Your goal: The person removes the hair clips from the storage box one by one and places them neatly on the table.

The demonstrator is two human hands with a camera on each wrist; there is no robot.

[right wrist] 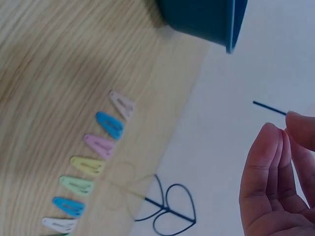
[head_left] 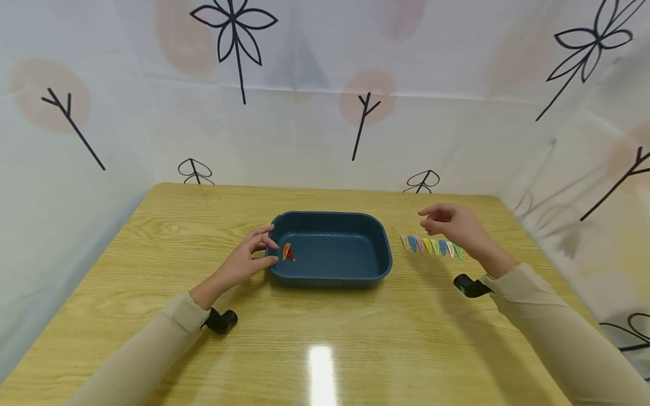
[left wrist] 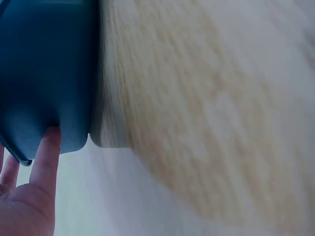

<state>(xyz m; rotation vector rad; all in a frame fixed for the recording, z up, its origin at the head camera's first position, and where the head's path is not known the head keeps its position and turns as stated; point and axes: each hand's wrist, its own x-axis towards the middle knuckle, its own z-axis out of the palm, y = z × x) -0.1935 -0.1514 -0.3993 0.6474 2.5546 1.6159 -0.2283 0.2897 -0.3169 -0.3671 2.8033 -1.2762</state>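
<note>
A dark blue tray (head_left: 376, 269) sits mid-table with an orange hair clip (head_left: 286, 251) and a red hair clip (head_left: 291, 256) lying at its left end. My left hand (head_left: 252, 255) rests at the tray's left rim, fingers relaxed; in the left wrist view a fingertip (left wrist: 50, 142) touches the tray wall (left wrist: 44, 73). Right of the tray lies a row of several coloured hair clips (head_left: 431, 246), also seen in the right wrist view as the row of clips (right wrist: 93, 164). My right hand (head_left: 449, 225) hovers just above that row, fingers loosely curved, holding nothing.
The wooden table (head_left: 325, 349) is enclosed by a white printed cloth backdrop (head_left: 325, 101) on three sides. Bare tabletop lies in front of the tray and at the left.
</note>
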